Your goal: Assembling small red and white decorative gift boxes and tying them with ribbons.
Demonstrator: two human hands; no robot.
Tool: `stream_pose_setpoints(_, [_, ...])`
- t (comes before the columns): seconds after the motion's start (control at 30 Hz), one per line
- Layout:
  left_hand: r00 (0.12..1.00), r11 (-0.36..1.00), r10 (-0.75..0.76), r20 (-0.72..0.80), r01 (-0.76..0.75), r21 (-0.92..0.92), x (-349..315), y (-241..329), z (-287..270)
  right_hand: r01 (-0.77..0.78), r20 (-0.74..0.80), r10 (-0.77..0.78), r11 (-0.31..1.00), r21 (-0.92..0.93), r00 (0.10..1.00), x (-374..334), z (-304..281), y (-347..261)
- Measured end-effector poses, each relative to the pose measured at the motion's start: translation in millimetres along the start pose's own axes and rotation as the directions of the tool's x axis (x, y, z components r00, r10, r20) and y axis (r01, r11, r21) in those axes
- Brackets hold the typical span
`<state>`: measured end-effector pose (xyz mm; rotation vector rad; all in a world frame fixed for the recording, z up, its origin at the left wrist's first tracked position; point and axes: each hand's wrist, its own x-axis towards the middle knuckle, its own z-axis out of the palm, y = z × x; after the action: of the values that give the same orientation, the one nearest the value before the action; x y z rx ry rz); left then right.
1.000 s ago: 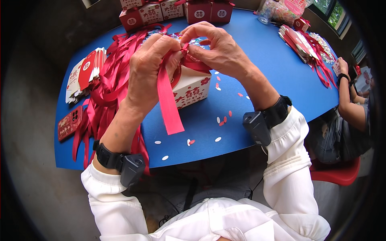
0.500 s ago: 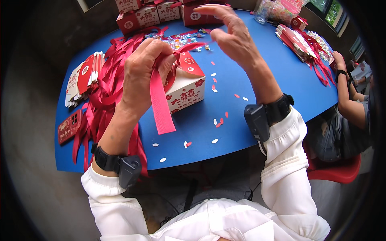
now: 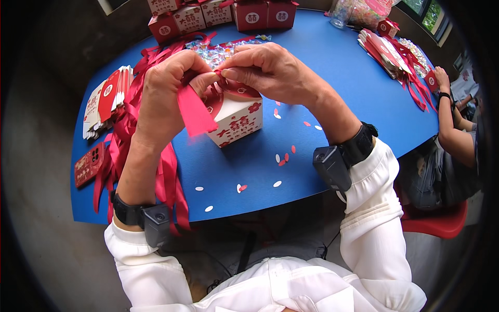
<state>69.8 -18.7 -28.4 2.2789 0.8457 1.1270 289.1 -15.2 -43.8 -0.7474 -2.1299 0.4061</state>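
A white and red gift box [image 3: 236, 125] with printed flowers stands on the blue table, its top partly covered by my hands. Above its lid, my left hand [image 3: 169, 93] pinches a red ribbon [image 3: 197, 113], one wide tail of which hangs down at the box's left side. My right hand [image 3: 280, 75] pinches the same ribbon, its thumb and forefinger meeting my left fingertips at a small knot or loop. The exact shape of the ribbon between the fingers is hidden.
Loose red ribbons [image 3: 169, 182] lie left, beside flat folded boxes [image 3: 108, 96] and a red phone [image 3: 90, 164]. Wrapped candies [image 3: 215, 52] and finished boxes [image 3: 252, 18] are behind. Paper bits [image 3: 277, 184] dot the blue table [image 3: 332, 104]. Another person's hand [image 3: 442, 78] is at right.
My right hand has come down and left from its raised, spread position to pinch the ribbon beside my left fingers. The hanging ribbon tail has shifted left and up.
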Motion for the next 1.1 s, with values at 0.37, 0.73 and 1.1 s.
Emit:
stream_pose_setpoints(0.37, [0.996, 0.993, 0.086, -0.01, -0.085, 0.077, -7.6, -5.2, -11.8, -0.165, 0.193, 0.125, 0.963, 0.212, 0.973, -1.9, -14.3, 7.9])
stream_pose_setpoints(0.73, [0.998, 0.997, -0.002, 0.059, -0.003, 0.081, -18.7, 2.7, -24.1, -0.114, 0.306, 0.04, 0.967, 0.228, 0.951, -1.6, -36.6, 3.0])
stream_pose_setpoints(1.1, [0.963, 0.969, -0.152, 0.223, 0.189, -0.156, -24.2, -21.3, -46.2, -0.193, 0.325, 0.094, 0.939, 0.286, 0.941, -1.7, -28.6, 9.1])
